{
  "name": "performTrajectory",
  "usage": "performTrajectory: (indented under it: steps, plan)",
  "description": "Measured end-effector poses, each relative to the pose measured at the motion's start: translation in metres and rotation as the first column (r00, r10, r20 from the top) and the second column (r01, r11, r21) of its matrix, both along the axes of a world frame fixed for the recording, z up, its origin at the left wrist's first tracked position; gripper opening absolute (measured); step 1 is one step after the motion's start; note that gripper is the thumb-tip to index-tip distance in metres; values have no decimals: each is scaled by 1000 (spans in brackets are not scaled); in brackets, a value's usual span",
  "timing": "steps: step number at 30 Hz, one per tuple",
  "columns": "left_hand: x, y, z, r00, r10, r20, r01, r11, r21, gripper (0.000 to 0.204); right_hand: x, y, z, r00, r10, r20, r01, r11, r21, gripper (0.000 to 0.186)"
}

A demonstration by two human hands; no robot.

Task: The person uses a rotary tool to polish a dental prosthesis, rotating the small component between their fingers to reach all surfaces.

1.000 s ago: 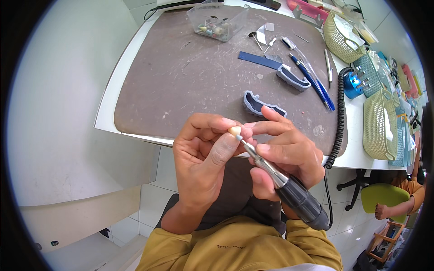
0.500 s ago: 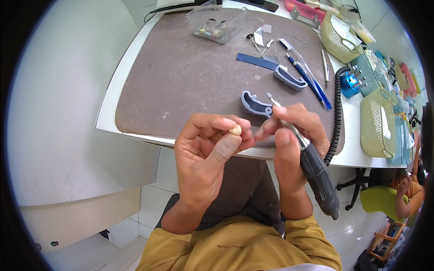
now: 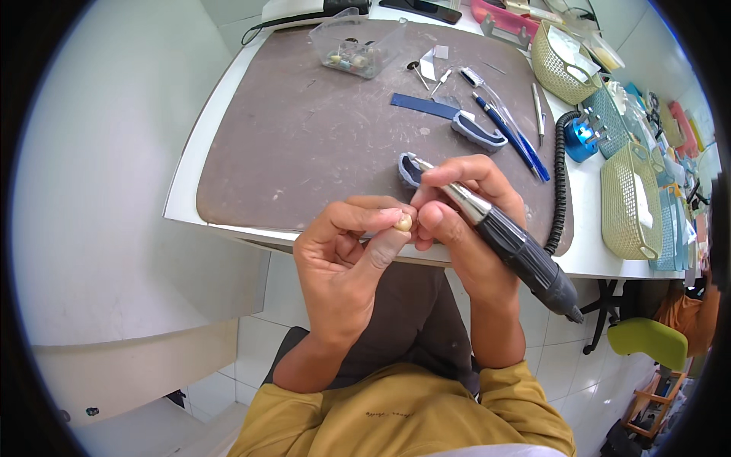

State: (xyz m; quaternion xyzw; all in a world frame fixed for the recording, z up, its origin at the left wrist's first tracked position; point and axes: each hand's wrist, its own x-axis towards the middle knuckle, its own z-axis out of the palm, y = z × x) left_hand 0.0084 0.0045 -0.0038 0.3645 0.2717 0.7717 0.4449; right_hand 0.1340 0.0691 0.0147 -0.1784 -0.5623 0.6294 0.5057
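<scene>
Work on the tooth-like piece [image 3: 403, 223] looks under way, how much remains unclear — the left hand [image 3: 339, 263] pinches it, the right hand [image 3: 481, 263] grasps the black handpiece [image 3: 519, 249], tip clear.

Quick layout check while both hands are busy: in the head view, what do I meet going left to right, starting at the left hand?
Left hand → small cream piece → right hand → coiled black cord → blue stand → nearer pale green basket.
</scene>
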Motion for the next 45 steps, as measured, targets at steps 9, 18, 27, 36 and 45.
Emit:
performTrajectory:
  steps: [9,18,27,36,45]
  plan:
    - [1,-4,5,999,30,-19,-31,998,-58,16,1,-2,-1,990,-98,101,88,991,96,31]
    - [-2,-2,1,1000,7,-28,-7,1000,8,15,0,-2,-3,985,-146,92,127,975,184,36]
    - [-15,-1,3,966,-209,154,218,975,-39,13,-1,-5,1,968,-194,161,142,947,287,36]
    - [-11,-3,8,995,-90,-38,86,992,-96,15,-4,-6,-1,967,-210,142,162,944,287,33]
    - [-14,-3,8,968,-153,201,174,980,-91,16,4,-4,-10,905,-425,20,325,720,612,28]
